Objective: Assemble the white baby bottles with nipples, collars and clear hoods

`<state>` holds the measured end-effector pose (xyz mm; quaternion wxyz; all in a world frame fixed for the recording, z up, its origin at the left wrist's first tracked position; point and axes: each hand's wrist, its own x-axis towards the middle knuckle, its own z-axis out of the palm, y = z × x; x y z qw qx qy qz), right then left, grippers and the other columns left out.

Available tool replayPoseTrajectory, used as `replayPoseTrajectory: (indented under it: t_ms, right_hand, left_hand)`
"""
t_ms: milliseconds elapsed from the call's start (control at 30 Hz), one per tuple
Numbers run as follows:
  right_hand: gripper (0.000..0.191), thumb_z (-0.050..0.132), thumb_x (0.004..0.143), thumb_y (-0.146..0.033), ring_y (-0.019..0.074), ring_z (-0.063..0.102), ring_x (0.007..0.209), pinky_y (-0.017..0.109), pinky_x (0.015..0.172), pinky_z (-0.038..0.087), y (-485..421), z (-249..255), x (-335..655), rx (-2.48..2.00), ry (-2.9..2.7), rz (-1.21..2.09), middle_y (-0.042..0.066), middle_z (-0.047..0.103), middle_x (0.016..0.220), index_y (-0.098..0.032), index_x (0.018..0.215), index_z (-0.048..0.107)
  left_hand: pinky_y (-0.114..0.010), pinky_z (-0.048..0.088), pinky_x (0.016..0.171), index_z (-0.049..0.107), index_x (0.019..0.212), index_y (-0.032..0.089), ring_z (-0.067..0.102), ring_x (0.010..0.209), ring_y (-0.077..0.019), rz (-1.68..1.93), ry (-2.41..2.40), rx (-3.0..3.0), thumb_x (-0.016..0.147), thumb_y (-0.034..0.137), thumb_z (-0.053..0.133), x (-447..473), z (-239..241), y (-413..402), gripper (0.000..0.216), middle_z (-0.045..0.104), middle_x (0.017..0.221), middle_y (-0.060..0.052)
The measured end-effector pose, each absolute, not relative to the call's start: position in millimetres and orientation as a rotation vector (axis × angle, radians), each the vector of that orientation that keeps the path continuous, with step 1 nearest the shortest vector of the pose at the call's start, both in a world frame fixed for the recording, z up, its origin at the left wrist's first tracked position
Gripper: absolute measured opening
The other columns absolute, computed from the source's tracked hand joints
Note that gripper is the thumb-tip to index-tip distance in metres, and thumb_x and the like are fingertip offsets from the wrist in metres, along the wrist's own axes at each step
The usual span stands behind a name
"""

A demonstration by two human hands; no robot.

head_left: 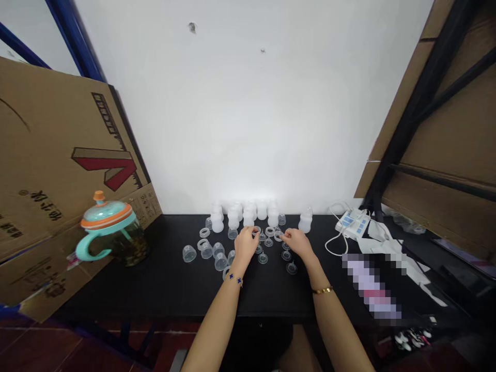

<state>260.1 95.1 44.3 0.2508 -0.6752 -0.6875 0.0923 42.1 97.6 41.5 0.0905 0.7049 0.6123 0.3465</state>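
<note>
My left hand [246, 247] is bent over the middle of the black table with its fingers pinched together. A pale ring edge shows by its fingertips, but what the pinch holds is too small to make out. To its right, my right hand [297, 243] pinches the edge of a white bottle ring [278, 236]. Between the hands lie several clear silicone nipples [263, 257], and another ring [269, 232]. Clear domed caps [220, 261] are scattered left of my left hand. White baby bottles [217, 221] stand in a cluster behind; one bottle [305, 221] stands apart at right.
A teal-lidded jug [127, 240] stands at the left by a large cardboard box [50, 155]. At the right are a white power strip [353, 223] with its cable and crumpled white paper [382, 245]. The wall [263, 113] closes off the table's back edge.
</note>
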Motion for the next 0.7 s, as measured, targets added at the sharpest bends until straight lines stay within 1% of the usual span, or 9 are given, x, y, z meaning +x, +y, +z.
replayPoseTrajectory:
  t_ms: [100,233,300,400,533,633,700]
  right_hand:
    - [0.031,0.065,0.088,-0.032,0.0134,0.055,0.064,0.024,0.057,0.026,98,42,260,-1.827,-1.883,0.246,0.001,0.062,0.065,-0.019,0.061,0.058]
    - [0.028,0.066,0.087,-0.033,0.015,0.058,0.07,0.024,0.059,0.027,100,38,258,-1.835,-1.899,0.212,0.002,0.065,0.069,-0.019,0.064,0.062]
    - [0.021,0.068,0.087,-0.034,0.016,0.06,0.073,0.024,0.06,0.028,100,37,256,-1.84,-1.889,0.209,0.002,0.067,0.073,-0.02,0.071,0.066]
    - [0.01,0.069,0.086,-0.034,0.0167,0.062,0.075,0.023,0.061,0.03,100,36,255,-1.838,-1.876,0.222,0.001,0.069,0.079,-0.024,0.087,0.071]
    - [0.012,0.069,0.086,-0.03,0.0183,0.065,0.084,0.024,0.065,0.034,101,35,258,-1.829,-1.92,0.225,0.001,0.073,0.089,-0.028,0.096,0.075]
    - [0.014,0.071,0.084,-0.029,0.0198,0.066,0.089,0.024,0.067,0.036,103,31,260,-1.862,-1.937,0.254,0.003,0.073,0.094,-0.029,0.096,0.078]
    - [0.015,0.071,0.083,-0.029,0.0198,0.066,0.088,0.024,0.067,0.036,105,28,262,-1.874,-1.944,0.277,0.003,0.073,0.093,-0.029,0.095,0.08]
  left_hand:
    - [-0.027,0.043,0.076,0.071,0.104,0.025,0.065,0.098,-0.0211,0.963,1.835,2.121,0.092,0.028,0.06,45,43,96,0.017,0.07,0.111,-0.006]
    - [-0.027,0.043,0.076,0.071,0.105,0.025,0.065,0.1,-0.0213,0.979,1.8,2.16,0.093,0.029,0.058,48,43,94,0.017,0.07,0.11,-0.005]
    - [-0.026,0.043,0.077,0.071,0.104,0.024,0.065,0.1,-0.021,1.019,1.764,2.188,0.094,0.029,0.058,50,43,94,0.017,0.071,0.108,-0.005]
    - [-0.026,0.043,0.076,0.071,0.103,0.024,0.065,0.098,-0.0205,1.066,1.719,2.207,0.095,0.029,0.057,51,42,93,0.017,0.071,0.107,-0.005]
    - [-0.026,0.043,0.075,0.071,0.103,0.023,0.066,0.095,-0.0198,1.116,1.671,2.204,0.094,0.028,0.057,52,41,92,0.017,0.072,0.107,-0.005]
    - [-0.026,0.043,0.075,0.071,0.103,0.023,0.066,0.095,-0.0197,1.154,1.635,2.205,0.094,0.028,0.058,52,40,92,0.016,0.072,0.107,-0.004]
    - [-0.026,0.044,0.075,0.071,0.102,0.023,0.066,0.096,-0.0197,1.165,1.615,2.212,0.094,0.027,0.058,53,40,92,0.016,0.072,0.106,-0.004]
